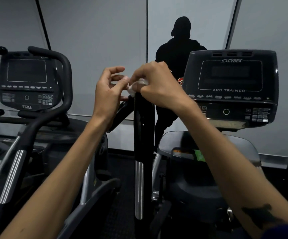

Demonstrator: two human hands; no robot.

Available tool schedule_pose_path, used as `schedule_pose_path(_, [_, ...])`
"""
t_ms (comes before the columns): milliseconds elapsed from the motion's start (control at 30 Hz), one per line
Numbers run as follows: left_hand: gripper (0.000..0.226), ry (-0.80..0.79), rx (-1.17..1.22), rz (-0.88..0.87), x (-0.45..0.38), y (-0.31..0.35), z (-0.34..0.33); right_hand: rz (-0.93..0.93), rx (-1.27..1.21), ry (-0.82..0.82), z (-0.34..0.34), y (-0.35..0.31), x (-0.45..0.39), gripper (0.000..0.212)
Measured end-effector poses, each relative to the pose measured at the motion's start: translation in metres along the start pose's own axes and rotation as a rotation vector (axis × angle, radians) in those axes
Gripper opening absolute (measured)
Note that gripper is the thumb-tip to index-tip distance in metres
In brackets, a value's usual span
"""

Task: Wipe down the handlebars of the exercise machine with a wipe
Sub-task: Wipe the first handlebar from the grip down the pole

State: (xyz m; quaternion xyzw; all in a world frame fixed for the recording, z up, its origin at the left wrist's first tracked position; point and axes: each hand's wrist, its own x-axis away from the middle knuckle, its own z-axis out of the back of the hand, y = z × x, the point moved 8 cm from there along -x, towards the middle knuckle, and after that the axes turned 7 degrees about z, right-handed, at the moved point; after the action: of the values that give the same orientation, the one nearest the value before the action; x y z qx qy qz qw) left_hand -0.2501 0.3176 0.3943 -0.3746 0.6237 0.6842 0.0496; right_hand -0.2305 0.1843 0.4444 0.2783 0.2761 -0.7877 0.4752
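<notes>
A tall black handlebar (142,128) of the exercise machine rises upright in the middle of the view, with a silver section lower down. My right hand (158,83) grips a small crumpled white wipe (136,87) over the top end of this handlebar. My left hand (109,90) hovers just left of the wipe, its fingers loosely curled and holding nothing, the fingertips close to the wipe. The handlebar's very top is hidden under the wipe and my right hand.
The machine's console (231,87), marked Arc Trainer, stands at the right. A second machine with its own console (27,80) and curved black bars (65,69) stands at the left. A dark reflection of a person (179,49) shows in the wall ahead.
</notes>
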Motion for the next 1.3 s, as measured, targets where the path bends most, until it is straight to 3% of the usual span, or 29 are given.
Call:
schedule_pose_path(533, [0.014,-0.070,-0.143,-0.007,0.005,0.004,0.008,-0.037,-0.059,-0.026,0.012,0.022,-0.006,0.013])
schedule_pose_path(733, [0.014,-0.081,-0.134,0.004,0.003,0.004,0.007,0.091,-0.051,-0.072,0.006,0.001,0.001,0.012])
schedule_pose_path(867, [0.014,-0.102,-0.186,-0.014,0.004,0.004,0.010,-0.002,-0.139,0.011,0.020,0.026,0.007,0.012])
schedule_pose_path(1067, [0.020,-0.144,-0.154,-0.006,0.008,0.009,-0.004,0.127,-0.107,-0.014,0.003,-0.003,0.014,0.015])
schedule_pose_path(1233, [0.021,-0.150,-0.194,-0.022,0.008,0.011,-0.002,-0.058,-0.345,0.168,0.018,0.041,0.031,0.016])
schedule_pose_path(1300, [0.021,-0.132,-0.195,-0.017,0.007,0.013,-0.009,-0.026,-0.332,0.213,0.012,0.032,0.027,0.017])
